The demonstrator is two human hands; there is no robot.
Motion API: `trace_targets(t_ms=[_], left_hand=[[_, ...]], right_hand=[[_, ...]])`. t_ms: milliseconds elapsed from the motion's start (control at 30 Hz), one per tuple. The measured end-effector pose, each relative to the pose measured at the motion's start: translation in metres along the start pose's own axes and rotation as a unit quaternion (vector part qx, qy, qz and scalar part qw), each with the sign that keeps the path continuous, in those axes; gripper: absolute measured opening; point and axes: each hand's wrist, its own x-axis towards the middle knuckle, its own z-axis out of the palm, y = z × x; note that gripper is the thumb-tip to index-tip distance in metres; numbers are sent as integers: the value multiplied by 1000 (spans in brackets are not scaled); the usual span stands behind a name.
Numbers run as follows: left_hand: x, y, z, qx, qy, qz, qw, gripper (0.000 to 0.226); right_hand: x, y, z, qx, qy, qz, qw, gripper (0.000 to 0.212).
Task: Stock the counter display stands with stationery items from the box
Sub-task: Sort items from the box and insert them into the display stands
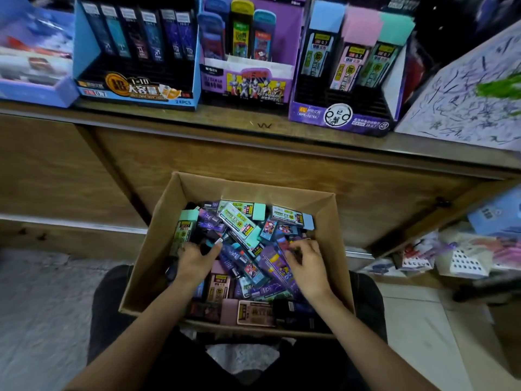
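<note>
1. Grey speckled floor shows at the lower left. Dark trousers fill the bottom edge, and a brown cardboard box rests on the knees, with both forearms crossing its near wall.
2. The box holds a crisscross heap of flat, glossy, rectangular stationery cases in purple, mint, pink and blue. Their print is too blurred to read.
3. The left hand lies by the box's left wall, thumb and fingers curled about a dark case with a teal end.
4. The right hand is toward the right wall, fingers bent with their tips on purple cases. I cannot tell if it grips one.
5. Past the box's far wall stands a wood-grain table.
6. Along the table's front edge sit three card stands, their tops cut off. A blue stand holds slim dark cases upright, a middle purple stand holds three, and a right purple stand holds pastel-capped ones.
</note>
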Motion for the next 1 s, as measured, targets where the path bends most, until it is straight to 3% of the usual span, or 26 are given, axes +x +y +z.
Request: trace_targets(t_ms=[100, 200, 300, 600, 767, 833, 933, 1000], left_hand=[[2, 1, 10, -47, -32, -25, 998, 62], [-3, 6, 18, 34, 4, -81, 996, 102], [-9, 12, 24, 124, 7, -91, 988, 114], [-18, 4, 12, 127, -62, -52, 989, 99], [-19, -1, 10, 114, -76, -86, 987, 108], [-16, -4, 9, 52, -98, -96, 989, 92], [-18, -6, 7, -56, -131, -82, 986, 38], [-20, -7, 5, -33, -135, -59, 989, 16]], right_hand=[[7, 5, -1, -8, -28, 49, 998, 42], [4, 7, 5, -42, -97, 26, 994, 61], [1, 5, 9, -69, -128, 16, 989, 72], [0, 4, 2, 85, -124, 97, 984, 57], [-1, 3, 1, 120, -153, 118, 974, 49], [-1, 2, -1, 147, -161, 140, 966, 47], [-1, 1, -3, 175, -156, 163, 958, 46], [-1, 1, -4, 189, -144, 167, 957, 44]])
